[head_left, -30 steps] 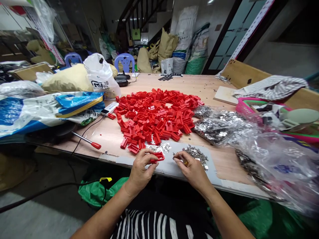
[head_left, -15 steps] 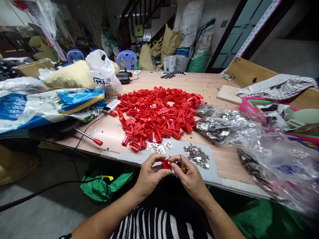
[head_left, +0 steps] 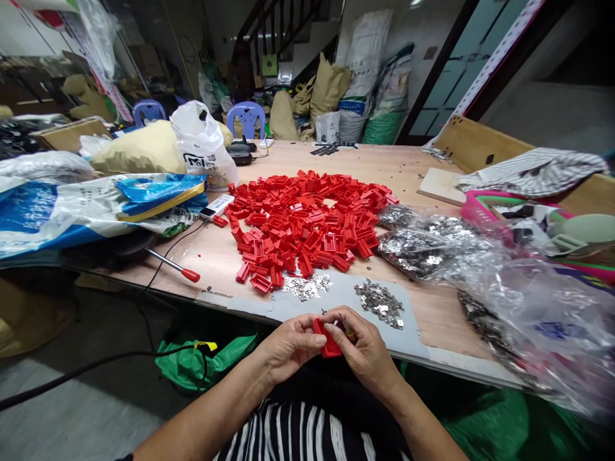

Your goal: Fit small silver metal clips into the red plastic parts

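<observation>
A small red plastic housing [head_left: 331, 347] is held between my two hands just in front of the table's near edge. My left hand [head_left: 294, 346] is closed on its left side with thumb and fingers. From the right, my right hand [head_left: 359, 342] is closed too, its thumb and fingertips on the housing. Tucked in the right hand's fingers is a tool with a yellow handle [head_left: 352, 335], mostly hidden. Beyond the hands lie a pile of thin shiny metal pieces [head_left: 307, 286] and a pile of darker metal pieces [head_left: 379, 303].
A large heap of red housings [head_left: 307, 221] spreads over the table. On the right are clear bags of metal parts [head_left: 427, 246] and a pink basket [head_left: 480, 208]. At left lie plastic sacks [head_left: 96, 205] and a lever with a red grip [head_left: 191, 275].
Both hands have come slightly lower and nearer to me with the red housing, which is now tilted differently. The right thumb now presses on it, and the yellow-handled tool is more hidden.
</observation>
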A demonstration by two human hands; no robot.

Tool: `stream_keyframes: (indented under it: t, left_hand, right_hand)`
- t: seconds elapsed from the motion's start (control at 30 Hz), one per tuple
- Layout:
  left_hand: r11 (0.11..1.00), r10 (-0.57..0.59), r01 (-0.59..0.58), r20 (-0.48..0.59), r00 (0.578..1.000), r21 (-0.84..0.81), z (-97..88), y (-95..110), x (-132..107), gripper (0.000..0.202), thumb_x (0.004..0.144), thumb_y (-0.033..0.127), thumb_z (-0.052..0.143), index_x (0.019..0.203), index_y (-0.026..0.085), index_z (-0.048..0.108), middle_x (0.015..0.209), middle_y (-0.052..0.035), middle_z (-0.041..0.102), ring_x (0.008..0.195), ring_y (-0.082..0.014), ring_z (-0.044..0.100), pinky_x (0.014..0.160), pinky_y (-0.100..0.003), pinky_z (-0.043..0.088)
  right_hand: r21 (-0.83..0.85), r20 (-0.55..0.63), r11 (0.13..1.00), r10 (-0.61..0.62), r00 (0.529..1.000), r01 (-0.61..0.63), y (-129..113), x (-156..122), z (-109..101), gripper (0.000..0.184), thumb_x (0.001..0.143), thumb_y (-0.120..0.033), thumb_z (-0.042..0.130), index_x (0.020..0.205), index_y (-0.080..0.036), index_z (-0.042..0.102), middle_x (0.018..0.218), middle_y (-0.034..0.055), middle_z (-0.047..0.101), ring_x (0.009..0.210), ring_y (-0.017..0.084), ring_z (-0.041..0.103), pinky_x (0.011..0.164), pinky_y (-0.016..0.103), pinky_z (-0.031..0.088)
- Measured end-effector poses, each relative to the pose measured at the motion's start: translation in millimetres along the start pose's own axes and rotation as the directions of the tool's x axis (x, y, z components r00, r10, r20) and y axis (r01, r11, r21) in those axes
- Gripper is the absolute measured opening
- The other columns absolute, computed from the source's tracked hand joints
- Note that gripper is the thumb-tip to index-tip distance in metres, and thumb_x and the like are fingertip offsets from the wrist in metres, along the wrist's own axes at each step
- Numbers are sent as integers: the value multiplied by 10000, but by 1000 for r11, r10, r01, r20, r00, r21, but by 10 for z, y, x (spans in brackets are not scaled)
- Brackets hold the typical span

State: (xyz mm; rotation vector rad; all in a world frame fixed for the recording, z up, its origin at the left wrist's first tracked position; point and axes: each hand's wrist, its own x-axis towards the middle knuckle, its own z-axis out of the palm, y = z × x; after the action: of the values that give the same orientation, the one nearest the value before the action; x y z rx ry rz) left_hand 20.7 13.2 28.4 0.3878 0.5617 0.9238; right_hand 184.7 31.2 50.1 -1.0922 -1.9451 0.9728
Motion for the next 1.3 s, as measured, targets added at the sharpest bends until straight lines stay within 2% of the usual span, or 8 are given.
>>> stream_keyframes:
  t: [0.13, 0.3, 0.5, 0.67, 0.8, 0.93, 1.1, 1.3]
  left_hand:
    - [977, 186, -171, -115, 976, 130, -5, 31, 8, 412, 614, 99, 806, 929, 159, 548, 816, -12, 710, 721, -111, 666, 739, -221, 490]
    - [816, 486, -389, -143, 862, 428, -18, 97, 22, 414, 631, 148, 806, 935, 177, 527, 954, -38, 719, 866, -164, 683, 809, -287, 522]
    - [459, 699, -505, 54, 713, 731, -51, 70, -1, 335, 720, 214, 756, 1014, 193, 596, 1058, -44, 686, 996, -177, 659, 928, -315, 512]
    - [159, 740, -475, 214, 638, 866, -94, 32, -32, 353, 775, 223, 706, 1113, 220, 605, 1090, -47, 671, 1014, -175, 652, 930, -317, 520]
    - [11, 741, -483, 317, 592, 876, -78, 30, -42, 362, 783, 196, 696, 1130, 230, 600, 1079, -36, 682, 1020, -160, 650, 922, -285, 518]
    - [-6, 731, -488, 337, 593, 873, -48, 11, -53, 368, 779, 179, 698, 1128, 231, 596, 1055, -32, 693, 1018, -160, 653, 904, -271, 520]
    - [108, 744, -473, 245, 622, 874, -60, -35, -55, 366, 766, 225, 717, 1112, 234, 595, 1048, -29, 693, 970, -166, 670, 873, -283, 536]
    - [179, 760, -469, 181, 624, 865, -53, -22, -57, 353, 768, 228, 715, 1098, 227, 591, 1042, -28, 693, 972, -164, 671, 877, -284, 535]
  right_hand:
    - [5, -66, 1000, 20, 998, -20, 28, -1, -32, 162, 929, -330, 467, 929, -218, 583, 855, 27, 615, 658, 134, 526, 617, 246, 427]
    - [6, -123, 994, 105, 987, -105, 69, 5, -83, 136, 913, -350, 494, 929, -221, 536, 773, -2, 563, 652, 130, 503, 594, 231, 410]
    - [-78, -18, 992, 97, 995, -98, -1, 2, -88, 172, 915, -343, 487, 898, -207, 591, 783, 12, 622, 642, 135, 517, 614, 242, 413]
    - [-132, 68, 989, 77, 995, -67, -78, 20, -111, 181, 916, -304, 471, 878, -203, 616, 775, 23, 649, 653, 144, 550, 628, 250, 429]
    - [-136, 106, 989, 66, 992, -51, -79, 28, -128, 179, 916, -270, 459, 904, -199, 623, 843, 39, 665, 732, 157, 586, 678, 258, 441]
    - [-148, 104, 987, 76, 992, -61, -81, 31, -128, 168, 921, -270, 449, 918, -201, 603, 844, 36, 656, 725, 154, 579, 667, 255, 433]
    - [-192, 61, 977, 110, 992, -97, -89, 54, -120, 132, 907, -310, 487, 864, -214, 565, 689, -20, 589, 607, 131, 514, 579, 237, 388]
    - [-128, -8, 984, 125, 992, -125, -37, 62, -112, 177, 904, -373, 500, 898, -211, 571, 773, -1, 615, 660, 135, 533, 634, 238, 414]
